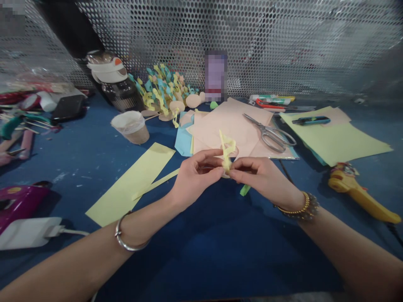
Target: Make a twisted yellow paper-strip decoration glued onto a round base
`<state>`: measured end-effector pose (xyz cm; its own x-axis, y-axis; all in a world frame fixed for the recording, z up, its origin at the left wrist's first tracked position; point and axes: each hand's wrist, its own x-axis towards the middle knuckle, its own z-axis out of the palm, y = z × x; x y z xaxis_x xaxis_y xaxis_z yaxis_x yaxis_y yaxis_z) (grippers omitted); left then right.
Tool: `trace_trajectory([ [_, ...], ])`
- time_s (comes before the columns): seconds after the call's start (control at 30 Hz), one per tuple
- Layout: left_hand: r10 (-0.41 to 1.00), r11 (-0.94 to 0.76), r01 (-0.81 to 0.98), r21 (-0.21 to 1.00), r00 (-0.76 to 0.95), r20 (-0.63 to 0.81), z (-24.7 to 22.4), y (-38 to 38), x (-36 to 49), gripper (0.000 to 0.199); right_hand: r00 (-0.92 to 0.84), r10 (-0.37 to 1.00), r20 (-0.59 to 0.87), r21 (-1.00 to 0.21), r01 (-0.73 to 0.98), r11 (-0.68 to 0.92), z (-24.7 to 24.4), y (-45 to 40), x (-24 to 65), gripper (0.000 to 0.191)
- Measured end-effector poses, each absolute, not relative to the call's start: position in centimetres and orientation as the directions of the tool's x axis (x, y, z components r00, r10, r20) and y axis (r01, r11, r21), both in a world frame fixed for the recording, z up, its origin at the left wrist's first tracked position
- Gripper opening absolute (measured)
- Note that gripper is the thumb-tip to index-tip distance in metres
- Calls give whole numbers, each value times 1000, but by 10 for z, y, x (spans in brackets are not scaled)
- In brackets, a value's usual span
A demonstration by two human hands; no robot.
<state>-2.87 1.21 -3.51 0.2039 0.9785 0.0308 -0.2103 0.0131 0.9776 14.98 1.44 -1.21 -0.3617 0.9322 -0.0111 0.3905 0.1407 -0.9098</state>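
Observation:
Between my two hands, over the front of the blue table, is a small folded yellow paper piece (pixel 227 151) with a looped strip standing up from it. My left hand (pixel 201 170) pinches its lower part from the left. From the right, my right hand (pixel 256 174) closes thumb and fingertips on the same piece. A bit of green (pixel 244 190) shows just under my right hand. A narrow yellow paper strip (pixel 157 183) lies left of my left hand, partly over a wide yellow paper sheet (pixel 130 184). The exact fold at my fingertips is hidden.
Scissors (pixel 267 132) rest on pale pink paper (pixel 220 121) behind my hands. A paper cup (pixel 130 127), a dark bottle (pixel 115 82) and a cluster of paper curls (pixel 166 90) stand back left. On the right lie yellow sheets (pixel 340 140) and a yellow glue gun (pixel 362 193).

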Motion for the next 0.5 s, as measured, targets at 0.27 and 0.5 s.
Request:
trace_trajectory([
  [0.27,977,-14,-251,968,202,66,-41,14,-31,26,-340,940,3,-879,448,165,-8,11,148,13],
  [0.5,989,-8,-249,968,142,44,-41,15,-28,24,-364,931,-5,-857,482,184,-10,10,146,10],
])
